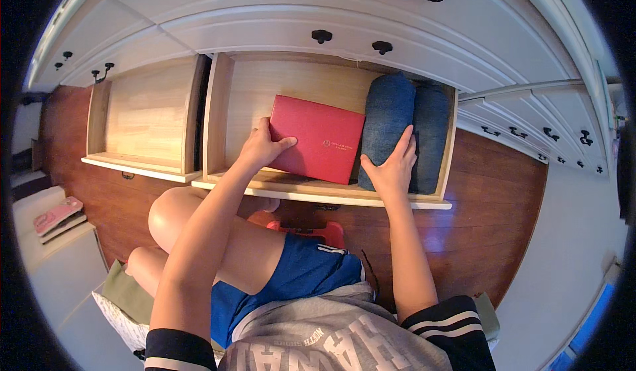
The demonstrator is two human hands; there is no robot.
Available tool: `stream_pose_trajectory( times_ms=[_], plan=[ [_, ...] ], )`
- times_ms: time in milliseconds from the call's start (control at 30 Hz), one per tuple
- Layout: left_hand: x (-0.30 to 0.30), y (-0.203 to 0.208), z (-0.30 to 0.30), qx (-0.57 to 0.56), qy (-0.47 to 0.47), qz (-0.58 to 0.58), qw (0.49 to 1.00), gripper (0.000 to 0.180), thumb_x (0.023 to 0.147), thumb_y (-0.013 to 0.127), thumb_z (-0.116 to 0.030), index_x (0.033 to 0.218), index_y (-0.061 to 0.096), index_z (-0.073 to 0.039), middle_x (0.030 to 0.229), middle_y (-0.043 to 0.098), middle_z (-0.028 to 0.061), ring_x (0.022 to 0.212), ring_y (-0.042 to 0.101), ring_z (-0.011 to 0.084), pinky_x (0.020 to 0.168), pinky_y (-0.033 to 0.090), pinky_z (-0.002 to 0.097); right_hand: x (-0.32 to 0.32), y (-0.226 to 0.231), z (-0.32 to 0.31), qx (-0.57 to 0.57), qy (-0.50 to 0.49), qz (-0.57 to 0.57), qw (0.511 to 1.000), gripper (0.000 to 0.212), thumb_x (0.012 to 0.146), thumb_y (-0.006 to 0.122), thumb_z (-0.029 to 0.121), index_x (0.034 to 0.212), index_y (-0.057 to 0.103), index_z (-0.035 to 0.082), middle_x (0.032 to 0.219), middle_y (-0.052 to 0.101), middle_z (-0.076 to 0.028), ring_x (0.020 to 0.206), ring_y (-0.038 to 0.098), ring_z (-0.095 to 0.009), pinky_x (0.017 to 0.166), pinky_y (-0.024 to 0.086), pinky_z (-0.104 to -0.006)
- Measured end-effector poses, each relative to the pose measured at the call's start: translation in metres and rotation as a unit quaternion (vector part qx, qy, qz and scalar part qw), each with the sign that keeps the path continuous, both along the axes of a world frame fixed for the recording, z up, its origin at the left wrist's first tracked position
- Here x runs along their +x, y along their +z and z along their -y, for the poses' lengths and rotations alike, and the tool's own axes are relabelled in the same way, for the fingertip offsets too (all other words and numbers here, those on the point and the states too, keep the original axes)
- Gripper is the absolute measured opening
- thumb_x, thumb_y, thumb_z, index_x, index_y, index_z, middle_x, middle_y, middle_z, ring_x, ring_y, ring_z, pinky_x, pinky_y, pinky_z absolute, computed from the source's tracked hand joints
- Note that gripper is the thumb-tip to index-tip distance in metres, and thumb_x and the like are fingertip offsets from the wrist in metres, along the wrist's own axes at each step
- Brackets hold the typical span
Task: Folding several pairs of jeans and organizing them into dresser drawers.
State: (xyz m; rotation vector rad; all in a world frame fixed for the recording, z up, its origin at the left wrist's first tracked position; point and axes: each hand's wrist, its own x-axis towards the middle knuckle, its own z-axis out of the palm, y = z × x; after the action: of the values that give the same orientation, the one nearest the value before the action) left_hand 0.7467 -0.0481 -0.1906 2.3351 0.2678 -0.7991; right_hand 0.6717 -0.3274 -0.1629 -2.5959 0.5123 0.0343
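Grey shirt [331, 338] faces a red box [311, 139], long axis sideways, right end nearer.

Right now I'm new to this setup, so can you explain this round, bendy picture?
There's no machine, just a person working bare-handed. The single picture comes from a wide fisheye camera worn on the head, looking down, so straight edges bend. In the open pale wooden drawer lie two rolled dark blue denim bundles, side by side. The left hand holds a flat red rectangular case by its left edge; the right hand rests open on the left bundle. Another open wooden drawer sits to the left.
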Motion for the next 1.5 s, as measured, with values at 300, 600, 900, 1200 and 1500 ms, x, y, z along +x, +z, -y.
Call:
stream_pose_trajectory(
  times_ms=[300,600,900,1200,1500],
  plan=[
    [-0.013,-0.007,-0.011,-0.01,0.047,0.002,0.999,0.091,0.076,0.079,-0.052,0.142,0.039,-0.004,0.125,0.059,0.0244,0.117,0.059,0.0371,0.098,0.049,0.0451,-0.001,-0.002,-0.001,-0.016,0.002,-0.006,1.0,0.12,0.069,0.083,0.031,0.154,0.003,0.003,0.147,0.024,-0.037,0.127,0.038,-0.052,0.106,0.039,-0.0531],
    [-0.017,-0.013,0.003,-0.073,0.017,0.042,0.996,0.083,0.077,0.08,-0.045,0.136,0.041,-0.003,0.125,0.057,0.0267,0.116,0.059,0.0384,0.098,0.049,0.0445,-0.001,-0.002,0.0,-0.011,-0.005,0.001,1.0,0.118,0.071,0.082,0.033,0.154,0.004,0.003,0.144,0.029,-0.037,0.126,0.04,-0.05,0.104,0.042,-0.0522],
    [-0.022,-0.012,0.01,-0.05,-0.023,0.034,0.998,0.082,0.079,0.078,-0.049,0.131,0.037,-0.001,0.123,0.054,0.0304,0.113,0.058,0.0427,0.096,0.049,0.0479,0.006,-0.004,0.001,-0.007,-0.031,-0.009,0.999,0.11,0.077,0.078,0.035,0.153,0.006,0.001,0.14,0.037,-0.034,0.122,0.045,-0.048,0.1,0.046,-0.0511],
    [-0.024,-0.019,0.011,-0.036,-0.038,0.046,0.998,0.084,0.079,0.078,-0.049,0.133,0.036,0.0,0.127,0.053,0.0297,0.115,0.057,0.0435,0.097,0.048,0.0481,0.049,0.011,0.01,-0.177,0.166,0.146,0.959,0.074,0.086,0.067,0.039,0.15,0.037,0.016,0.156,0.024,-0.025,0.143,0.021,-0.048,0.112,0.027,-0.0606],
    [-0.023,-0.007,0.007,-0.054,-0.063,0.028,0.996,0.101,0.062,0.091,-0.044,0.131,0.032,0.001,0.126,0.053,0.0308,0.117,0.056,0.0421,0.099,0.048,0.0455,0.079,-0.001,0.006,-0.237,0.225,0.058,0.943,0.067,0.087,0.062,0.036,0.147,0.043,0.014,0.156,0.027,-0.018,0.143,0.021,-0.048,0.111,0.027,-0.0625]
  ],
)
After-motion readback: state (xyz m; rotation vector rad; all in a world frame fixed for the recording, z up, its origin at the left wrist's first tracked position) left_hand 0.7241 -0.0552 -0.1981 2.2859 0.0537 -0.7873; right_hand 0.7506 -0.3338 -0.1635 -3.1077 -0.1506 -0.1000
